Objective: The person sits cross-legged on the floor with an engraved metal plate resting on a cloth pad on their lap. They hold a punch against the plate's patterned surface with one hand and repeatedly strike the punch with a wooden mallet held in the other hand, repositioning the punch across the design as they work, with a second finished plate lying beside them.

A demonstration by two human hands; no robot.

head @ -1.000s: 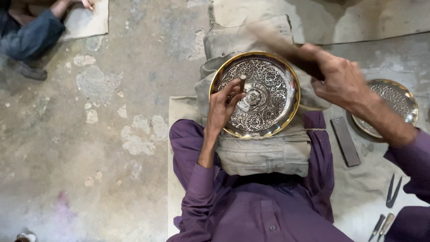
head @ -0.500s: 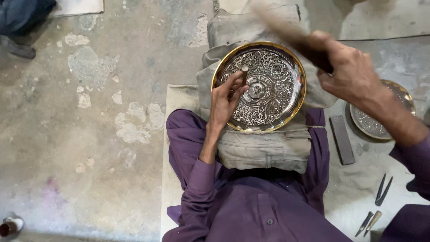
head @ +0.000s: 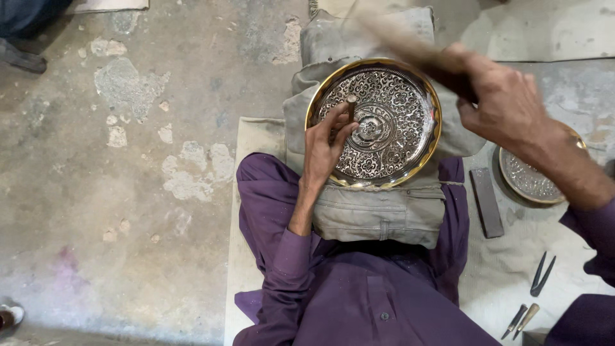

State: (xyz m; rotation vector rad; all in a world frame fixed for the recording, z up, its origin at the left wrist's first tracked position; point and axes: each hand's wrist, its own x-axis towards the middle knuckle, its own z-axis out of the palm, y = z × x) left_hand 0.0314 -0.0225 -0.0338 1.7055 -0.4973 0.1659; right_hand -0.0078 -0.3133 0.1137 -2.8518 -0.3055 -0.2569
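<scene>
The round metal plate rests on a grey cushion over the lap. On the plate, the left hand has its fingers closed around a short punch, held upright. Above the plate, the right hand grips a blurred hammer. The plate looks stiff and heavy; hold its gold rim.

No packages, labels, signs, screens.
</scene>
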